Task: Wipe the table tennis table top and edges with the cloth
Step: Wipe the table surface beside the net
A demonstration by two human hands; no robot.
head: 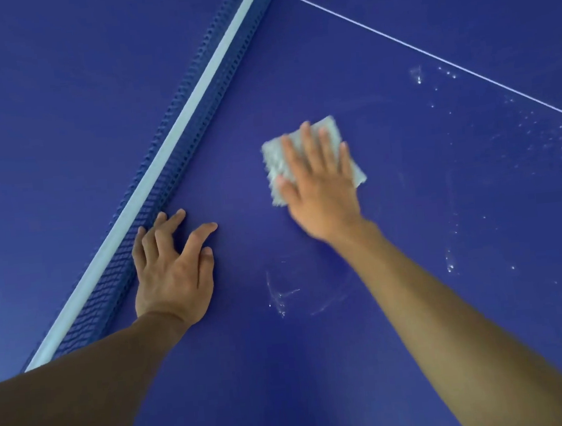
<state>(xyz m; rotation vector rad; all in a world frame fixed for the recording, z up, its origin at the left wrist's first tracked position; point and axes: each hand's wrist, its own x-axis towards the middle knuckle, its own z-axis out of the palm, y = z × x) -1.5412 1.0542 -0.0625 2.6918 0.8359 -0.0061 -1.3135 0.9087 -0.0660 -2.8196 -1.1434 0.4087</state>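
The folded pale grey-white cloth [277, 162] lies flat on the blue table tennis table [416, 303], on the near side of the net, under the right hand [322, 192]. That hand presses down on it with straight, spread fingers and does not curl round it. The cloth's corners show beyond the fingertips and on both sides of the palm, and hand and cloth are slightly blurred. The left hand [172, 273] is well apart from the cloth, to its left. It grasps nothing: its lightly bent, spread fingertips rest on the tabletop just beside the foot of the blue net [154, 176] with its white top band. A thin white painted line [429, 55] crosses the surface beyond the cloth. Pale droplets and specks [538, 136] scatter to the cloth's right, and a faint smear [280, 297] lies between the forearms.
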